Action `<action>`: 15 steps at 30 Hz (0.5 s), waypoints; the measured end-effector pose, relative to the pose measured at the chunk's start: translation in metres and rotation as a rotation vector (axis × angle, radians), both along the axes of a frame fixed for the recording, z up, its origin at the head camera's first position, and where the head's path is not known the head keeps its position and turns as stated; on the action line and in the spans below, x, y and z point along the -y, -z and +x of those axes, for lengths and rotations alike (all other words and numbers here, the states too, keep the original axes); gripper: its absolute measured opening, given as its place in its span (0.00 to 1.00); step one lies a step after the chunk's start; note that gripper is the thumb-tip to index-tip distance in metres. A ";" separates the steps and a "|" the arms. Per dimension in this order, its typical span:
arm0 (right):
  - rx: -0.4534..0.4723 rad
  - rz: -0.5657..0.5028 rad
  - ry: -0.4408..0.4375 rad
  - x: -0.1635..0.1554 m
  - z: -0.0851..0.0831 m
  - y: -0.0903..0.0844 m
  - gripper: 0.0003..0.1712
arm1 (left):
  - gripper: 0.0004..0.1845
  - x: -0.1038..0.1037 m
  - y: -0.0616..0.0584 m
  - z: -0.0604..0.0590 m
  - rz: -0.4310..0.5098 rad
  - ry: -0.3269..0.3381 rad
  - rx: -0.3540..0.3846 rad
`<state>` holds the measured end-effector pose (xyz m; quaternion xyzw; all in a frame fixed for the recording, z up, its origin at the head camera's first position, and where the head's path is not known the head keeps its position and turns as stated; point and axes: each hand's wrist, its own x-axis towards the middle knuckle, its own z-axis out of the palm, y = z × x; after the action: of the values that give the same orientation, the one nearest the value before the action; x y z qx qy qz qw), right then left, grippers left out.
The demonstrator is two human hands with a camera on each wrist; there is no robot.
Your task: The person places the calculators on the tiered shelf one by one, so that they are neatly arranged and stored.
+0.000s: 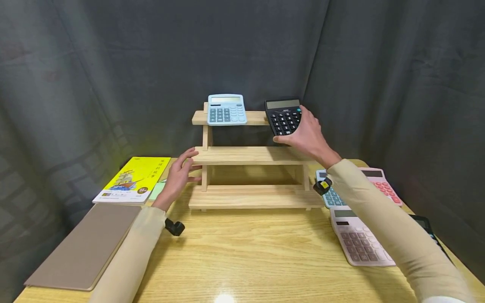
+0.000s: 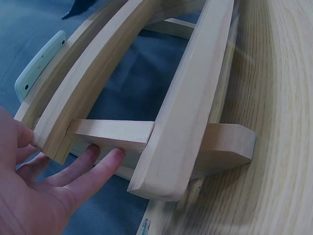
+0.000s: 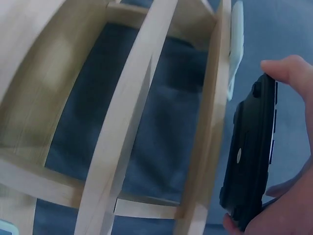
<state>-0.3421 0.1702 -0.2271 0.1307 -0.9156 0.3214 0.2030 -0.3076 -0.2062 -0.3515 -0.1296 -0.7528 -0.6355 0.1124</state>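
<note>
A three-tier wooden shelf (image 1: pixel 250 155) stands on the table. A light blue calculator (image 1: pixel 226 109) leans on its top tier. My right hand (image 1: pixel 305 132) grips a black calculator (image 1: pixel 283 116) at the right end of the top tier; the right wrist view shows the black calculator (image 3: pixel 249 161) edge-on between thumb and fingers, beside the shelf (image 3: pixel 132 122). My left hand (image 1: pixel 178 176) is open, its straight fingers (image 2: pixel 93 171) touching the left end of the shelf (image 2: pixel 161 122) by its upright.
A yellow book (image 1: pixel 132 179) and a brown notebook (image 1: pixel 87 246) lie at the left. At the right lie a pink calculator (image 1: pixel 360 242), another pink one (image 1: pixel 382 185) and a blue one (image 1: pixel 333 195). A dark curtain hangs behind.
</note>
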 end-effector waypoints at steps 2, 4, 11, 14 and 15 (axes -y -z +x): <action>0.008 0.001 0.009 0.001 -0.010 0.000 0.71 | 0.23 0.000 0.001 0.000 -0.006 0.001 -0.002; 0.007 0.000 0.018 0.004 -0.018 0.000 0.71 | 0.23 0.000 0.002 0.000 -0.009 0.001 -0.003; 0.016 0.049 0.077 0.010 -0.041 -0.002 0.72 | 0.23 0.000 0.001 0.000 -0.013 0.002 -0.003; 0.053 0.054 0.084 0.011 -0.048 -0.006 0.74 | 0.23 0.000 0.000 -0.001 -0.008 0.003 -0.001; 0.068 0.056 0.085 0.012 -0.050 -0.007 0.74 | 0.23 0.000 0.000 -0.001 -0.004 0.004 0.000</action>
<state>-0.3917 0.1586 -0.2203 0.0862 -0.9354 0.2909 0.1815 -0.3090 -0.2061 -0.3517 -0.1313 -0.7539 -0.6341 0.1108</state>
